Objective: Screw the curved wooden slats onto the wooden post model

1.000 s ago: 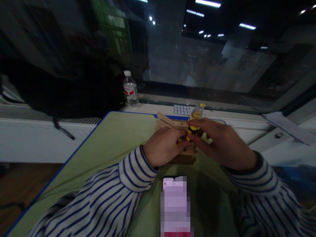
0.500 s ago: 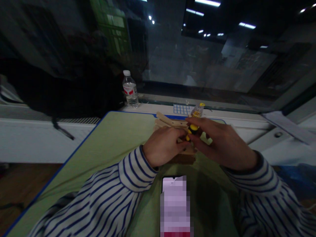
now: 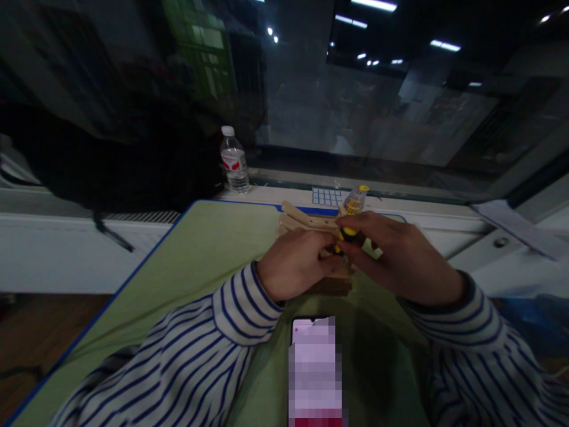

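Note:
A short screwdriver (image 3: 349,233) with a yellow and black handle stands upright between my two hands. My right hand (image 3: 395,252) grips the top of its handle between thumb and fingers. Pinched at the lower end of the screwdriver are the thumb and fingers of my left hand (image 3: 296,261), which rests over a wooden assembly (image 3: 307,218). Light wooden strips with small holes show behind my left hand. More wood is visible under it, and my fingers hide the screwdriver's tip.
A phone (image 3: 313,367) lies on the green table (image 3: 200,249) in front of me. Beyond the table, a water bottle (image 3: 235,163), a blue grid sheet (image 3: 328,196) and a clear container with a yellow top (image 3: 355,200) stand along the windowsill. A black bag (image 3: 133,160) is at left.
My right fingers have shifted slightly on the screwdriver handle. My left hand and the wooden assembly stay nearly where they were.

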Tool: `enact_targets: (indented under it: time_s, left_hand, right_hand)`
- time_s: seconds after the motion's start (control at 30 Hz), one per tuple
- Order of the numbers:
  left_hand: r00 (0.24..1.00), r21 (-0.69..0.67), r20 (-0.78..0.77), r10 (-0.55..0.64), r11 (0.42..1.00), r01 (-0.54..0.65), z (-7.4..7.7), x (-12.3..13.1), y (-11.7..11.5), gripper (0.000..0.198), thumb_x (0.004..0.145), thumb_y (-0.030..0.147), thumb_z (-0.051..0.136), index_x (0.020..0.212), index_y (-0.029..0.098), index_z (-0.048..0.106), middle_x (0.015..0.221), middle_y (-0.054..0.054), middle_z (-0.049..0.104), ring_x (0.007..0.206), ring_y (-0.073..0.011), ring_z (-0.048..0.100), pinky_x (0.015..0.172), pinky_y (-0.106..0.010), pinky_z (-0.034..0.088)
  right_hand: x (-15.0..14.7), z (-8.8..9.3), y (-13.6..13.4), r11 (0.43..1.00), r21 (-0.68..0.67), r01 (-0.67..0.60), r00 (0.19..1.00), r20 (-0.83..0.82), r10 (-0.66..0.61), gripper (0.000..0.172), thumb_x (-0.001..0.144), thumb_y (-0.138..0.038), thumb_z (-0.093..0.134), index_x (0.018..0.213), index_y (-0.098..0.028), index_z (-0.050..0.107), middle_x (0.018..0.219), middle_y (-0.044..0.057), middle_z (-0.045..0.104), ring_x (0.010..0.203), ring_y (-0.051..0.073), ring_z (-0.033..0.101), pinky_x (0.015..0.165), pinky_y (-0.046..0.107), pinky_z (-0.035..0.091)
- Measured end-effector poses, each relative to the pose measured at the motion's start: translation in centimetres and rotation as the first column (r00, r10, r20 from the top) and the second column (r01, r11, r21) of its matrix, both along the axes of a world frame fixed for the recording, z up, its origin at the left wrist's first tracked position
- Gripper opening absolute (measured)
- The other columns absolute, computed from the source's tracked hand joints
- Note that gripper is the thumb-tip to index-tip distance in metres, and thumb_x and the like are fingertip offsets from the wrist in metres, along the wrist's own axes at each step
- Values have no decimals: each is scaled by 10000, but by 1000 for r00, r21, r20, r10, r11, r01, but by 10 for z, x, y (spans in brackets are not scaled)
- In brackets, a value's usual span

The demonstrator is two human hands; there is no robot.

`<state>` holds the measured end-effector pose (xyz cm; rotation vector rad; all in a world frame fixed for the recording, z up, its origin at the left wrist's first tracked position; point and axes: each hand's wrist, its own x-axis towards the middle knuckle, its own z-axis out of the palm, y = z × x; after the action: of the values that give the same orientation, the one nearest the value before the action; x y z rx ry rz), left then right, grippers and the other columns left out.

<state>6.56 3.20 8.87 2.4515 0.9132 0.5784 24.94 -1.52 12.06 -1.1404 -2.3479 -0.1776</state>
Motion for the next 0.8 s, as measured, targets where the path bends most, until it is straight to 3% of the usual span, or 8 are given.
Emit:
enact_targets:
  time_s: [0.2, 0.47, 0.6, 0.8]
  left_hand:
    - [1000, -30, 12, -23, 999, 23, 0, 0, -1, 234, 866, 269, 544, 1039, 207, 689, 946, -40, 708, 783, -174, 630, 653, -254, 450]
    - [1000, -26, -4, 23, 999, -23, 1, 0, 0, 233, 870, 361, 587, 969, 184, 700, 915, -53, 708, 829, -193, 629, 703, -273, 461]
    - [1000, -10, -7, 27, 1000, -27, -1, 0, 1, 242, 878, 381, 575, 941, 181, 696, 892, -51, 705, 804, -188, 627, 692, -272, 459]
    - [1000, 18, 14, 18, 1000, -18, 0, -1, 1, 170, 866, 312, 589, 902, 194, 705, 894, -36, 718, 840, -192, 642, 768, -284, 476]
  right_hand:
    - [1, -1, 1, 1000, 2, -12, 1000, -12, 12, 305, 912, -247, 566, 1194, -130, 578, 1012, 91, 687, 758, 173, 668, 658, 322, 545]
    - [2, -1, 1, 1000, 8, 0, 1000, 1, 0, 309, 907, -263, 577, 1190, -140, 577, 999, 76, 687, 750, 169, 665, 649, 321, 546]
    - [0, 0, 0, 999, 37, -16, 1000, 5, 16, 389, 895, -224, 573, 1272, -139, 525, 1064, 86, 679, 861, 197, 674, 731, 354, 559]
    - [-1, 0, -2, 999, 19, -50, 998, 30, 50, 361, 878, -172, 554, 1236, -125, 545, 1075, 97, 683, 857, 206, 676, 704, 352, 562]
